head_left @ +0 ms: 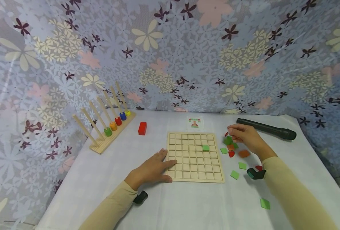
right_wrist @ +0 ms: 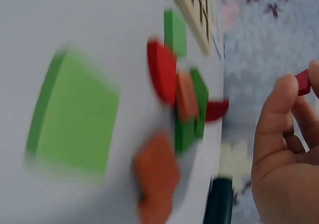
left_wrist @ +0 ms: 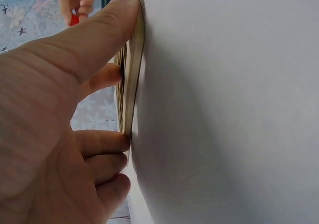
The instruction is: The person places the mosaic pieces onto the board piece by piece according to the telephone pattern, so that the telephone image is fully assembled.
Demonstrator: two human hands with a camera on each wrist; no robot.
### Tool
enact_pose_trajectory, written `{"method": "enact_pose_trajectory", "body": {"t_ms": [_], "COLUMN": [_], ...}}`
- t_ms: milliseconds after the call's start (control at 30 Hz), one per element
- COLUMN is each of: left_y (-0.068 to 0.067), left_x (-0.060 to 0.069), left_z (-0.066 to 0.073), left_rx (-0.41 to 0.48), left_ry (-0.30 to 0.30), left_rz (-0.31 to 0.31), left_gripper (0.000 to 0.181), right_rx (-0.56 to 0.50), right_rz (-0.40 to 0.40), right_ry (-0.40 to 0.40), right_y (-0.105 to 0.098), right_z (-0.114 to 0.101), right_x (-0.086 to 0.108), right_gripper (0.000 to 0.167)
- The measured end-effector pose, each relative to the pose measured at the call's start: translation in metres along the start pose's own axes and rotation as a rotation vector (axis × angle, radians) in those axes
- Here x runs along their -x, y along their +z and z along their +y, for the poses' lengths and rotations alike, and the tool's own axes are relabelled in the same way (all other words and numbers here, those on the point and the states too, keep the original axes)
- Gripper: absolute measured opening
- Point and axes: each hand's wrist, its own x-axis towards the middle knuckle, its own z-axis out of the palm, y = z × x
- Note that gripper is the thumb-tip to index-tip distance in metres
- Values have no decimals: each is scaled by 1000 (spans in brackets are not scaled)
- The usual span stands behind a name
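Take the board as a clock dial, twelve pointing away from the person. Nearest, a lone green tile [head_left: 265, 203] lies at four o'clock. The left hand [head_left: 154, 171] sits at the dial's eight to nine, fingers spread apart and clamped on nothing, thumb against the near corner and one finger across the rim of the board [head_left: 195, 181], seemingly steadying it. Only one green square [head_left: 205, 148] lies in a cell, toward one o'clock.

At two o'clock the right hand [head_left: 245, 135] hovers over a loose heap of green, orange and red pieces [head_left: 230, 147], its thumb and fingertip pinching a small red piece [right_wrist: 303, 82], clear of the table. The step in hand looks like picking out that piece. Setting it in a cell would call for a swing toward nine o'clock, a turn to square its edges, then a light release while the left hand keeps the board from sliding.

Farther off are a peg rack [head_left: 115, 134] and a red block [head_left: 142, 128] at ten o'clock, a black microphone [head_left: 267, 128] at two, and, at twelve, a card [head_left: 195, 123] with a coloured pattern, probably worth checking before choosing the cell.
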Motion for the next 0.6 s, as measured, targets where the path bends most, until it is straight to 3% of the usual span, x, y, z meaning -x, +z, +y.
{"method": "enact_pose_trajectory", "body": {"t_ms": [133,300,600], "left_y": [0,0,2], "left_x": [0,-1,-2], "left_z": [0,-1,-3], "left_rx": [8,12,13], "left_ry": [-6,-15,-1], "left_rz": [-8,-17,-10], "left_gripper": [77,77,77], "right_rx": [31,149,511], "right_rz": [-84,-117,-108], "right_ry": [-3,-8,-89], "right_y": [22,49,85], "right_z": [-7,-9,-13], "right_x": [-12,-25,-31], "right_gripper": [63,54,37]}}
